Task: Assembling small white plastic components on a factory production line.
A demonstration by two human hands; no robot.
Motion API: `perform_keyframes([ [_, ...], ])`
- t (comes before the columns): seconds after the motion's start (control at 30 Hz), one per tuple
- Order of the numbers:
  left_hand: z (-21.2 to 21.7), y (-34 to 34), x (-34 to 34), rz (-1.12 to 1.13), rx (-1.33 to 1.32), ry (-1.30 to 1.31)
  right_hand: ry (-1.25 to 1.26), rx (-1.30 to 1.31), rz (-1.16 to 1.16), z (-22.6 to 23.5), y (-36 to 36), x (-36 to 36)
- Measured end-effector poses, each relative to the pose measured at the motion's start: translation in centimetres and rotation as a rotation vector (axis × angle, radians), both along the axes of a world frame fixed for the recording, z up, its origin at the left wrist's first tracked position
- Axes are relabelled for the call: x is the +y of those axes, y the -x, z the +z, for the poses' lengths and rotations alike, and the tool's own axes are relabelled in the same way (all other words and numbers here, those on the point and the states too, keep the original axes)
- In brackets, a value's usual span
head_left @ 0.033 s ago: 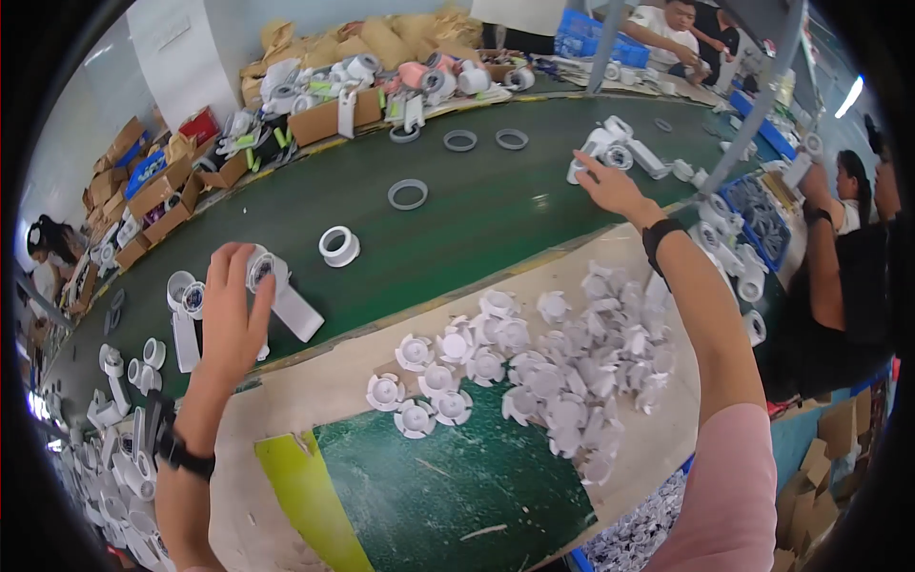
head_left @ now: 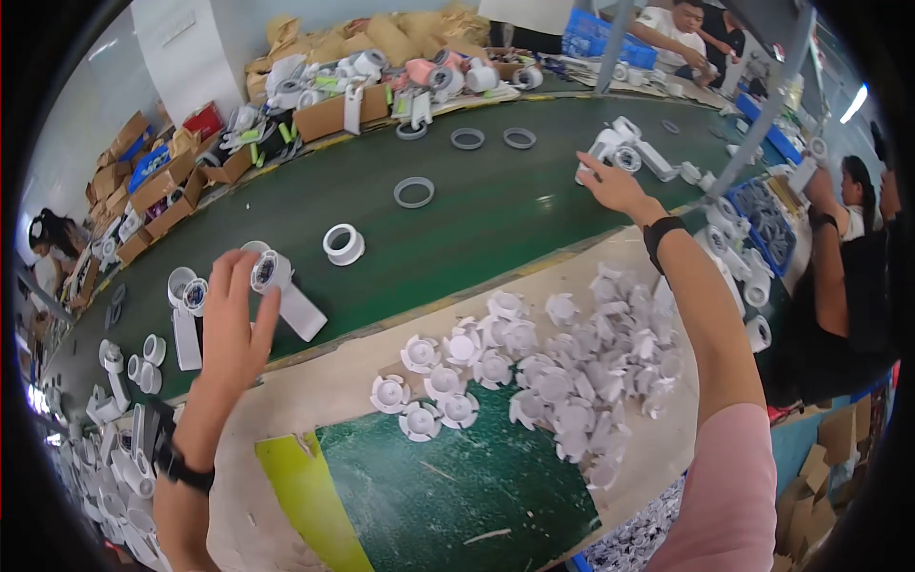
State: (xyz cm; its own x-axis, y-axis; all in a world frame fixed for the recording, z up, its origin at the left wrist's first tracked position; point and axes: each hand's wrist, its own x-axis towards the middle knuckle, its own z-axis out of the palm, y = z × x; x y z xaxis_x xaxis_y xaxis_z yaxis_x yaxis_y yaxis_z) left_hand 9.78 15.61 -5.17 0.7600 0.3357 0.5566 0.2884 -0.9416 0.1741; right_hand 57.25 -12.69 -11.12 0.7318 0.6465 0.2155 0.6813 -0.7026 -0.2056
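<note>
A long dark green conveyor belt (head_left: 496,205) curves across my view, edged by a pale work surface (head_left: 362,357) and backed by cardboard boxes (head_left: 157,186) along the far side.

The white plastic fitting (head_left: 276,281) on the near left of the belt is what my left hand (head_left: 233,319) has: a round ring end up at the fingertips, with a flat white arm running down and to the right, so its long axis slants away from the palm. My fingers (head_left: 221,276) are loosely spread and curled around the ring end, the thumb closing from the right.

My right hand (head_left: 615,186) is stretched far out across the belt to another white fitting (head_left: 620,148), which lies just beyond the fingertips, its arm pointing right. Those fingers are extended and touching it; whether they pinch it I cannot tell.

Between the arms, a heap of small white pronged caps (head_left: 562,367) lies on the pale surface. Loose grey rings (head_left: 415,193) sit on the belt, and a short white collar (head_left: 343,243) stands just right of my left hand.
</note>
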Motion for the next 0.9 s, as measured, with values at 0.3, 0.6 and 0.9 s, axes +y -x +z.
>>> perform_keyframes([
  [0.3,2.1,6.8,-7.3,-0.233,0.070,0.553,-0.201,-0.288,-0.081,6.2,3.0,-6.4],
  [0.6,4.7,10.2,-14.8,-0.357,-0.021,0.904,-0.404,-0.292,0.625,15.8,35.2,-11.4],
  [0.9,-0.4,10.3,-18.6,-0.347,-0.001,0.356,-0.341,-0.177,0.714,3.4,52.1,-9.0],
])
